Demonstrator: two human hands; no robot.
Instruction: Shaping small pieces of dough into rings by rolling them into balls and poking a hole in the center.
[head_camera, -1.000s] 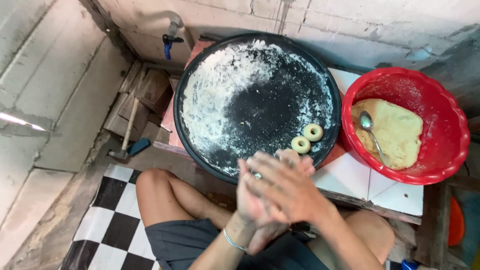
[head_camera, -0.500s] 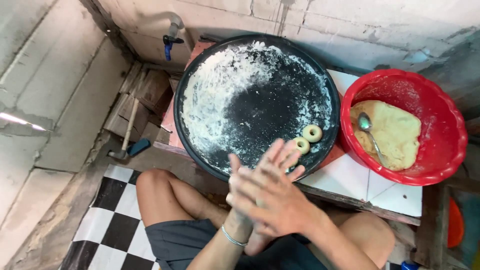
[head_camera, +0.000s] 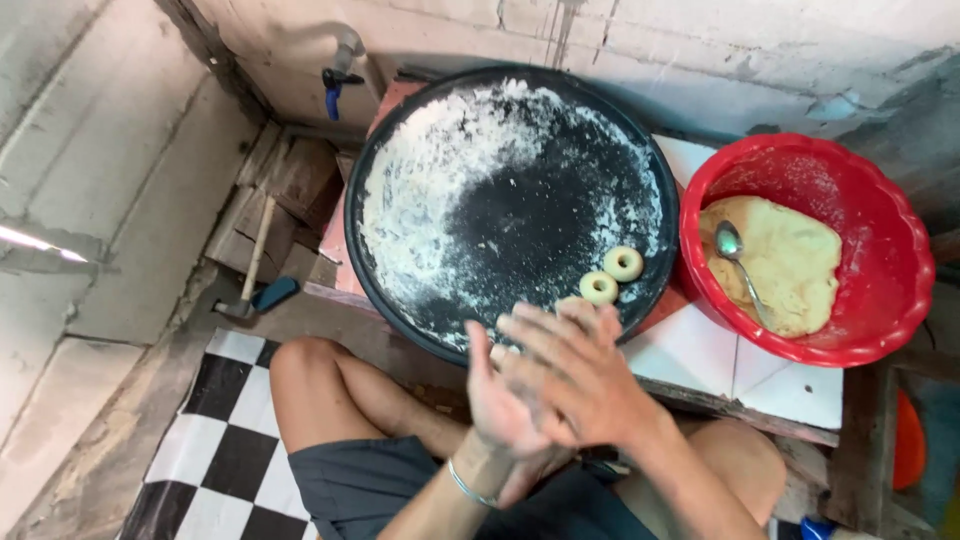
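Note:
My left hand (head_camera: 497, 400) and my right hand (head_camera: 585, 380) are pressed palm to palm over my lap, both dusted with flour. The right hand lies on top with its fingers spread. Whatever is between the palms is hidden. Just beyond the fingertips is a big round black tray (head_camera: 362, 250), its left half covered with white flour (head_camera: 430, 190). Two small dough rings (head_camera: 624, 263) (head_camera: 599, 288) lie near the tray's front right edge. A thin bracelet sits on my left wrist.
To the right, a red plastic bowl (head_camera: 900, 220) holds pale dough (head_camera: 790, 260) and a metal spoon (head_camera: 735, 255). Tray and bowl rest on a white-tiled ledge (head_camera: 720, 360). A tap (head_camera: 340, 70), a hammer (head_camera: 255, 260) and a checkered floor (head_camera: 220, 440) are at left.
My hands have kept rubbing against each other; the right hand has slid forward over the left, which now points more upright. Tray, rings and bowl are unmoved.

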